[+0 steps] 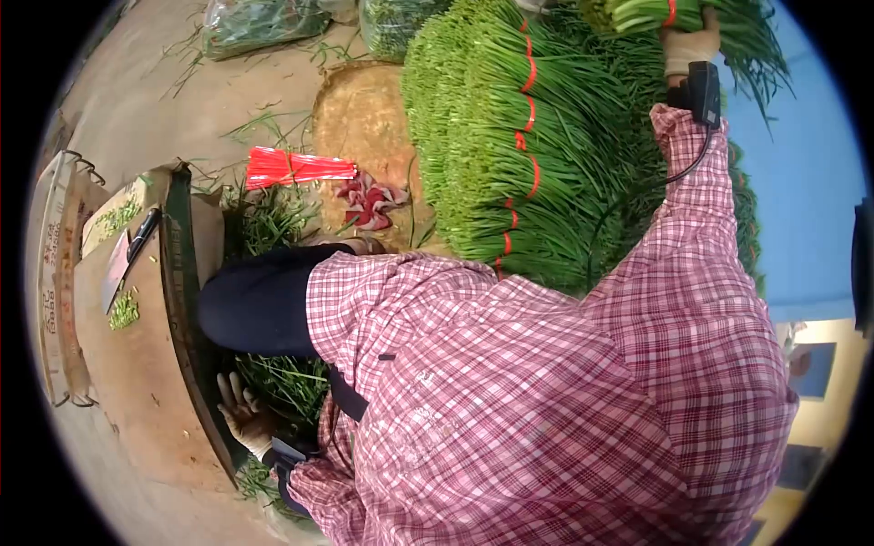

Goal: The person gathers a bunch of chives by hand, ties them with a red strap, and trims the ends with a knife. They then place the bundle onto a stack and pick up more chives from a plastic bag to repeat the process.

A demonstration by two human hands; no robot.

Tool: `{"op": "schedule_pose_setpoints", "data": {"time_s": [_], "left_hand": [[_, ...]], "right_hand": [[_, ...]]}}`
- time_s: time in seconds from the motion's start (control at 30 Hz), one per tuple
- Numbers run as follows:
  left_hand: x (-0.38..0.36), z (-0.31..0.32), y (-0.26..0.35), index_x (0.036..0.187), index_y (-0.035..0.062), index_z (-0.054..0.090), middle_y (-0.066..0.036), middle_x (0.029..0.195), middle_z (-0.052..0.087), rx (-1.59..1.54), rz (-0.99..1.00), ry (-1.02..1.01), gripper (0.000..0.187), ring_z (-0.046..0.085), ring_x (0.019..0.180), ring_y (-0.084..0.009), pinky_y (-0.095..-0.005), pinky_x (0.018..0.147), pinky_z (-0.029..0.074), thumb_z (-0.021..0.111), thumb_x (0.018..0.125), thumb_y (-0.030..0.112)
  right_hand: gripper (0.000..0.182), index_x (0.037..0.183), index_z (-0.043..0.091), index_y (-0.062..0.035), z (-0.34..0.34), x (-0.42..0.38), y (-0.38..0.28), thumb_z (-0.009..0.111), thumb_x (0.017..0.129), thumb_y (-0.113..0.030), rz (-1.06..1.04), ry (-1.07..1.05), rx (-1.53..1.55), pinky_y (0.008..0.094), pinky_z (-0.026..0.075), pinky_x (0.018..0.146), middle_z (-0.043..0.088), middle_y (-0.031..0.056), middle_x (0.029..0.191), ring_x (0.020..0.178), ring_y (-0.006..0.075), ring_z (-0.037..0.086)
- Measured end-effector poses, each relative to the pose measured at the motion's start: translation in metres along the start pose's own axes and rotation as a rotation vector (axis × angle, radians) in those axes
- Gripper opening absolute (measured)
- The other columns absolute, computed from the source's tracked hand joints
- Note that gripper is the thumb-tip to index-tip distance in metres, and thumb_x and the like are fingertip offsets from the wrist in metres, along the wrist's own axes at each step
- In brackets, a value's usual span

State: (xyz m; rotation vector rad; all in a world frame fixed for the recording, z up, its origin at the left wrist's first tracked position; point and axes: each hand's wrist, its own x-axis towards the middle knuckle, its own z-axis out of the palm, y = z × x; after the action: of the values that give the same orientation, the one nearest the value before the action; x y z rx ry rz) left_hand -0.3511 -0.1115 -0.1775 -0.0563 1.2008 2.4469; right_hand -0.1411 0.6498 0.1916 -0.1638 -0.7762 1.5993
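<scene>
In a pale glove, my right hand [696, 45] is wrapped round a bunch of chives [640, 15] with a red tie, at the top right edge of the view. That bunch is above a tall stack of tied chive bunches [482, 136], whose pale cut ends face left. My left hand [244, 414], also gloved, is low on the left with its fingers spread and nothing in them. It is beside the edge of a low wooden board [155, 391], near loose chives [287, 382] on the ground.
A knife [132, 255] with a black handle lies on the board among green trimmings [125, 310]. A bundle of red ties [296, 168] and a crumpled red-and-grey cloth [370, 202] lie on a brown mat [360, 114]. Bagged greens [264, 27] stand behind; a blue wall [806, 182] is at right.
</scene>
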Motion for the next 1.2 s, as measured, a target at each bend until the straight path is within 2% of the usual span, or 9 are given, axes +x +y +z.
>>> {"op": "schedule_pose_setpoints", "data": {"time_s": [0.27, 0.33, 0.4, 0.6, 0.8, 0.93, 0.97, 1.1, 1.2], "left_hand": [[-0.011, 0.001, 0.007, 0.144, 0.0091, 0.039, -0.010, 0.141, 0.048, 0.061, 0.022, 0.231, 0.058, 0.056, 0.085, -0.0101, -0.0173, 0.065, 0.042, 0.050, 0.097, 0.041], [0.001, 0.008, -0.001, 0.145, 0.0101, 0.038, -0.009, 0.139, 0.050, 0.091, 0.021, 0.251, 0.059, 0.056, 0.083, -0.0102, -0.0173, 0.063, 0.043, 0.050, 0.097, 0.042], [0.000, 0.001, -0.001, 0.145, 0.0102, 0.037, -0.009, 0.138, 0.051, -0.016, 0.005, 0.169, 0.060, 0.056, 0.082, -0.0106, -0.0176, 0.063, 0.043, 0.050, 0.097, 0.043], [-0.001, -0.001, 0.001, 0.146, 0.0099, 0.035, -0.009, 0.136, 0.052, 0.106, -0.010, 0.218, 0.063, 0.057, 0.084, -0.0114, -0.0179, 0.062, 0.045, 0.052, 0.095, 0.043], [-0.005, -0.004, 0.005, 0.146, 0.0099, 0.035, -0.010, 0.139, 0.049, -0.065, -0.024, 0.144, 0.063, 0.057, 0.086, -0.0119, -0.0183, 0.066, 0.049, 0.054, 0.095, 0.042], [-0.010, -0.008, 0.000, 0.145, 0.0089, 0.035, -0.010, 0.142, 0.046, 0.207, 0.044, 0.234, 0.062, 0.058, 0.087, -0.0116, -0.0180, 0.067, 0.049, 0.053, 0.095, 0.041], [-0.012, 0.004, 0.003, 0.145, 0.0083, 0.035, -0.011, 0.143, 0.044, 0.110, 0.037, 0.248, 0.061, 0.057, 0.088, -0.0113, -0.0175, 0.069, 0.049, 0.052, 0.096, 0.040], [-0.009, 0.017, 0.004, 0.145, 0.0066, 0.035, -0.012, 0.146, 0.040, 0.018, 0.033, 0.270, 0.060, 0.055, 0.097, -0.0105, -0.0175, 0.078, 0.047, 0.049, 0.098, 0.039], [-0.011, -0.013, 0.007, 0.145, 0.0063, 0.035, -0.012, 0.147, 0.039, 0.086, 0.029, 0.152, 0.059, 0.054, 0.104, -0.0113, -0.0199, 0.082, 0.047, 0.048, 0.098, 0.039]], "right_hand": [[0.036, 0.115, 0.060, -0.0063, -0.099, -0.047, 0.025, 0.058, 0.089, -0.031, 0.098, 0.214, -0.151, 0.0420, 0.044, 0.098, 0.064, 0.0088, 0.115, 0.103, 0.0274, 0.059], [0.035, 0.115, 0.061, -0.0072, -0.138, -0.041, 0.036, 0.059, 0.089, -0.031, 0.102, 0.355, -0.694, 0.0413, 0.044, 0.098, 0.065, 0.0079, 0.114, 0.104, 0.0279, 0.060], [0.037, 0.116, 0.062, -0.0071, -0.108, -0.051, 0.055, 0.060, 0.089, -0.033, 0.109, 0.386, -0.109, 0.0377, 0.043, 0.098, 0.065, 0.0067, 0.117, 0.106, 0.0261, 0.060], [0.040, 0.118, 0.062, -0.0052, -0.084, -0.024, 0.049, 0.060, 0.090, -0.032, 0.087, 0.314, -0.034, 0.0334, 0.042, 0.099, 0.064, 0.0055, 0.121, 0.108, 0.0232, 0.058], [0.040, 0.108, 0.065, -0.0023, -0.112, 0.064, 0.046, 0.068, 0.084, -0.034, 0.092, 0.446, -0.169, 0.0338, 0.048, 0.080, 0.068, 0.0048, 0.107, 0.081, 0.0215, 0.060], [0.045, 0.107, 0.063, -0.0035, -0.101, 0.066, 0.050, 0.056, 0.090, -0.044, 0.091, 0.357, -0.556, 0.0310, 0.046, 0.076, 0.067, 0.0063, 0.097, 0.075, 0.0199, 0.053], [0.044, 0.109, 0.063, -0.0044, -0.083, 0.062, 0.058, 0.057, 0.090, -0.044, 0.134, 0.593, -0.537, 0.0306, 0.046, 0.082, 0.067, 0.0068, 0.105, 0.083, 0.0211, 0.056], [0.043, 0.115, 0.061, -0.0047, -0.070, 0.075, 0.075, 0.064, 0.087, -0.037, 0.062, 0.303, -0.235, 0.0346, 0.044, 0.093, 0.065, 0.0074, 0.114, 0.094, 0.0236, 0.057], [0.041, 0.116, 0.060, -0.0025, -0.055, 0.078, 0.077, 0.071, 0.081, -0.020, -0.090, 0.407, 0.012, 0.0402, 0.052, 0.083, 0.065, 0.0110, 0.115, 0.089, 0.0251, 0.063]]}}
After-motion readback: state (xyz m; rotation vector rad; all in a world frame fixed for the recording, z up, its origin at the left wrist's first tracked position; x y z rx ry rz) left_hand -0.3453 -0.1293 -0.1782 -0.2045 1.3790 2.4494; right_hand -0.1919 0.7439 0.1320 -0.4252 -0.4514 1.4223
